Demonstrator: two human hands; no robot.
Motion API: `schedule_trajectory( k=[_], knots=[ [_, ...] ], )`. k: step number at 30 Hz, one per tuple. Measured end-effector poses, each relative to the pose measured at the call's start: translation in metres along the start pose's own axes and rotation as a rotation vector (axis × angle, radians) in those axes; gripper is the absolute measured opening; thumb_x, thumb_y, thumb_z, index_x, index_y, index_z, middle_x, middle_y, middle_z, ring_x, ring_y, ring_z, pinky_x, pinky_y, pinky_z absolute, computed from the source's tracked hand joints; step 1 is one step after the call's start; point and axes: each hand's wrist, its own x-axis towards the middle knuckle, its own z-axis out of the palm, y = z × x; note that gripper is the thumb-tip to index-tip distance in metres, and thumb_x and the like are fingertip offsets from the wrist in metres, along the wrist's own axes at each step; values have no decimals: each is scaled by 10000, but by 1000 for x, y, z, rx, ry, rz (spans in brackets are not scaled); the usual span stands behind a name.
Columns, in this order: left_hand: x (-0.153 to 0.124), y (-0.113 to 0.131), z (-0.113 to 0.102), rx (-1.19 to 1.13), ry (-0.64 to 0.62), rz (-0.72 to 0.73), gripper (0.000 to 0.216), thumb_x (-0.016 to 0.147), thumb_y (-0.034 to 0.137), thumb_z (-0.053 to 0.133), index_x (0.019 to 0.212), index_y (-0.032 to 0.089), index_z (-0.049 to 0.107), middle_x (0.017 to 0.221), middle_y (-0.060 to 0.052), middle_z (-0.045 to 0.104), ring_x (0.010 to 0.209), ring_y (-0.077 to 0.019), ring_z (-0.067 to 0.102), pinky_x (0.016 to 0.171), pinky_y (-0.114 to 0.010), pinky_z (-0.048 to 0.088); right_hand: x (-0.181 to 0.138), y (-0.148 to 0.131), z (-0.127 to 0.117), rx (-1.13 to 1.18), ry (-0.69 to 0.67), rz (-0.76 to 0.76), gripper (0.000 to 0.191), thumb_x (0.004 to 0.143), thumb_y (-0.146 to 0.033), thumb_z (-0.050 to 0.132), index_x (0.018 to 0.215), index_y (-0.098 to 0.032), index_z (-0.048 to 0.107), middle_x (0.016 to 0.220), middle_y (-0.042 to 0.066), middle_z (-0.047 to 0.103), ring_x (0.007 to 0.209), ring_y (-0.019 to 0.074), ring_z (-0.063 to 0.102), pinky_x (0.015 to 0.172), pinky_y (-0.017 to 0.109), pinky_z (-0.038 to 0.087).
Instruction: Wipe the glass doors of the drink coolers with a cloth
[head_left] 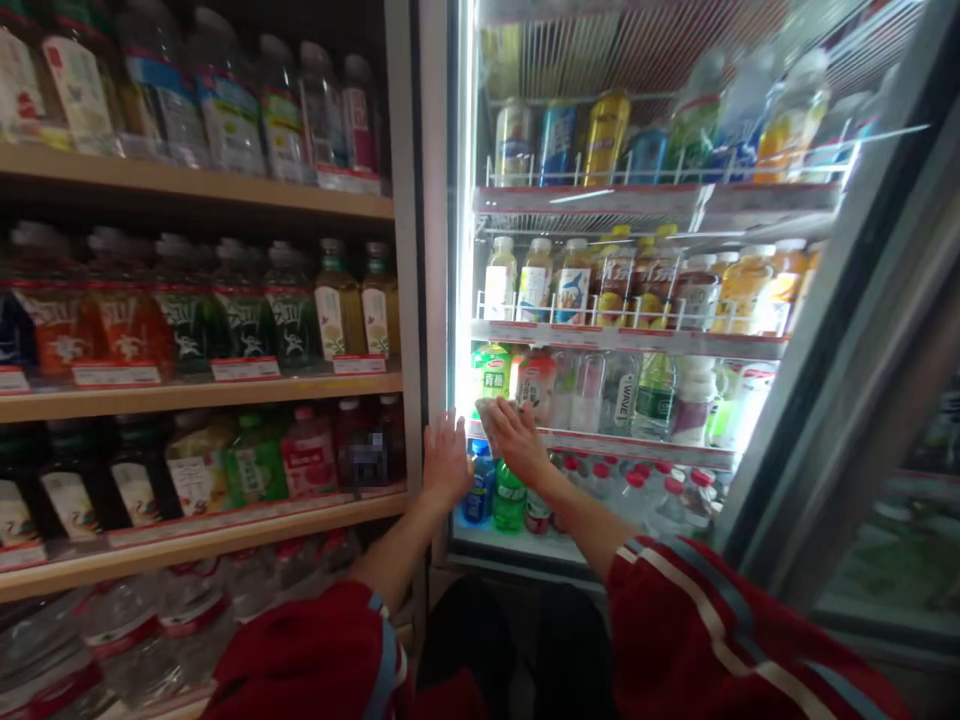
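Note:
My left hand point(447, 458) rests against the cooler's left door frame, its fingers stretched upward and apart, holding nothing I can see. Just right of it, my right hand point(517, 438) reaches to the left end of a cooler shelf edge point(637, 445). Its fingers are bent together over something pale and small that I cannot make out. Directly behind these fingers stand a green-labelled bottle point(492, 372) and a red-labelled bottle point(537, 380). Below both hands, on the cooler floor, are a blue bottle point(478, 490) and a green bottle point(510, 498).
Higher cooler shelves hold cans point(558, 145) and juice bottles point(576, 285). Left of the cooler, wooden shelves point(225, 392) carry rows of drink bottles point(191, 310). A slanted metal door frame point(817, 400) borders the right. My knees point(469, 640) are low in front.

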Motion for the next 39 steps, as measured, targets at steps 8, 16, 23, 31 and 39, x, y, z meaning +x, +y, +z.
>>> schedule_trajectory(
  k=[8, 16, 23, 31, 39],
  knots=[
    [4, 3, -2, -10, -12, -15, 651, 768, 168, 536, 1381, 67, 342, 1512, -177, 221, 1405, -302, 192, 1119, -532, 231, 55, 21, -11, 58, 1, 14, 480, 921, -156, 380, 1400, -190, 380, 1372, 92, 484, 1301, 260, 354, 1112, 516, 136],
    [4, -1, -3, -26, 26, -27, 659, 749, 138, 515, 1379, 62, 337, 1512, -175, 225, 1405, -299, 193, 1117, -539, 226, 47, 4, -7, 66, -45, -54, 458, 920, -176, 395, 1377, -162, 416, 1224, 103, 572, 1146, 239, 437, 1026, 429, 305],
    [4, -6, -3, -18, 33, -42, 685, 717, 103, 514, 1380, 85, 341, 1504, -176, 252, 1407, -291, 190, 1117, -533, 232, 27, 0, -4, 78, -53, -113, 510, 902, -150, 410, 1409, -186, 363, 1318, 86, 530, 1235, 233, 421, 1061, 435, 278],
    [7, 3, -6, -20, 41, -21, 669, 742, 142, 515, 1383, 81, 331, 1509, -175, 235, 1405, -292, 194, 1117, -530, 228, 17, 2, -4, 47, -83, -125, 465, 903, -194, 448, 1366, -220, 426, 1391, 78, 477, 1313, 246, 376, 1126, 512, 146],
    [7, 15, -17, -19, 16, -1, 648, 752, 133, 494, 1378, 71, 338, 1507, -175, 244, 1404, -290, 198, 1122, -529, 222, 4, 30, -16, 11, -28, -41, 444, 900, -179, 448, 1342, -214, 462, 1363, 79, 513, 1310, 262, 395, 1131, 536, 88]
  ],
)
